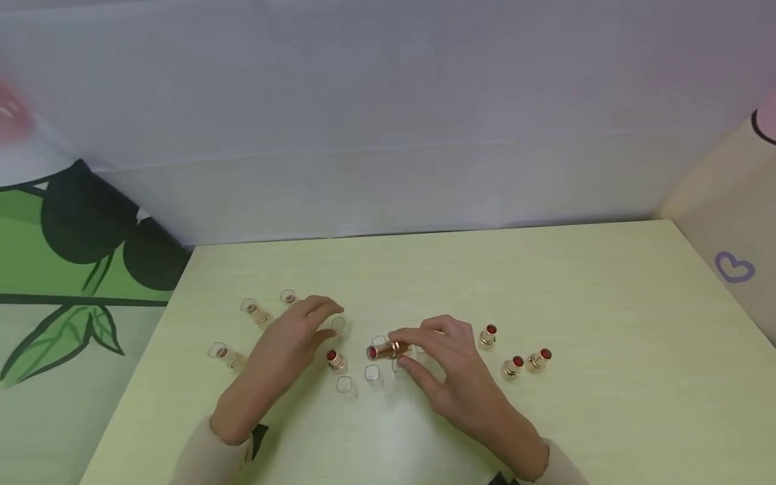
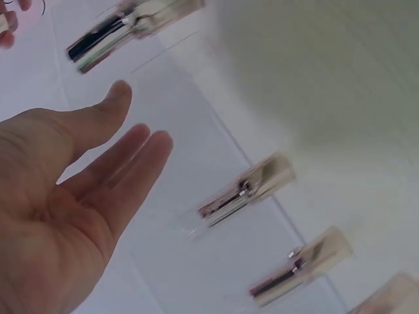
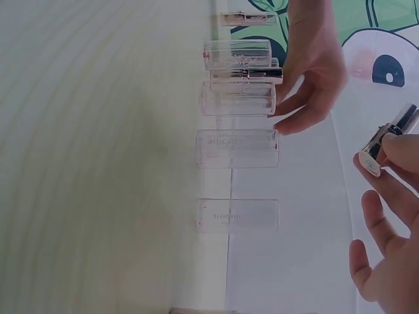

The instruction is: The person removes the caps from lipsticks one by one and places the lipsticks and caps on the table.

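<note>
My right hand [image 1: 445,364] pinches an uncapped lipstick [image 1: 382,351] between thumb and fingers, above several clear caps. Its red end points left in the head view, and its pale base [image 3: 370,163] shows in the right wrist view. My left hand [image 1: 289,347] hovers with relaxed, parted fingers and holds nothing. Close to its fingertips stands a clear cap [image 1: 339,327]. Between the hands, another uncapped lipstick [image 1: 336,362] stands upright on the table. More clear caps [image 1: 345,385] stand near it, some partly hidden behind my right hand.
Several uncapped lipsticks [image 1: 512,367] stand to the right of my right hand. At the left, lipsticks under clear caps [image 1: 228,356] stand around my left hand. The pale table [image 1: 606,289] ends at a white backdrop [image 1: 388,188] behind.
</note>
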The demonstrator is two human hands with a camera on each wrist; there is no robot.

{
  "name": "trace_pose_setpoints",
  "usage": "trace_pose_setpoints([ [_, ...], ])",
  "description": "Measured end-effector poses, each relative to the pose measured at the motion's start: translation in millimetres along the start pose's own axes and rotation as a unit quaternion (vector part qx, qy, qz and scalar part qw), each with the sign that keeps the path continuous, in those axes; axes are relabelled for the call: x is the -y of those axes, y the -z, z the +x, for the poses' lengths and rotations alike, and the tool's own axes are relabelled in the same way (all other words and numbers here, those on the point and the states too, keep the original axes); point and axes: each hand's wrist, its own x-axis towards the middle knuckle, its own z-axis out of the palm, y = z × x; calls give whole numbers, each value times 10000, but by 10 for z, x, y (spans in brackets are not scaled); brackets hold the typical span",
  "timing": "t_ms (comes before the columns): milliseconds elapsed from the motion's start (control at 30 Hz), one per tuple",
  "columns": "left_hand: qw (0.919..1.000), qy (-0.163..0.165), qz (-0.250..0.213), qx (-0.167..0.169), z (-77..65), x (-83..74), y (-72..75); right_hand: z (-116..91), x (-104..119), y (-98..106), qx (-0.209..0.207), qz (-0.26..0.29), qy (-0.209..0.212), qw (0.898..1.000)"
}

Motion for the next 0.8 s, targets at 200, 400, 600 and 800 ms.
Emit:
trace_pose_setpoints([
  [200, 9942, 241, 613, -850, -191, -103, 262, -71, 6, 55, 48, -74, -356, 9993],
  [400, 9754, 1299, 758, -1611, -437, -140, 486, -136, -1, 87, 15, -192, -408, 9990],
  [600, 9538, 2268, 461, -1916, -690, -20, 548, -226, 2, 113, 83, -163, -473, 9987],
  [800, 9219, 3666, -151, -1245, -837, 165, 537, -320, 7, 134, 109, -159, -614, 9979],
])
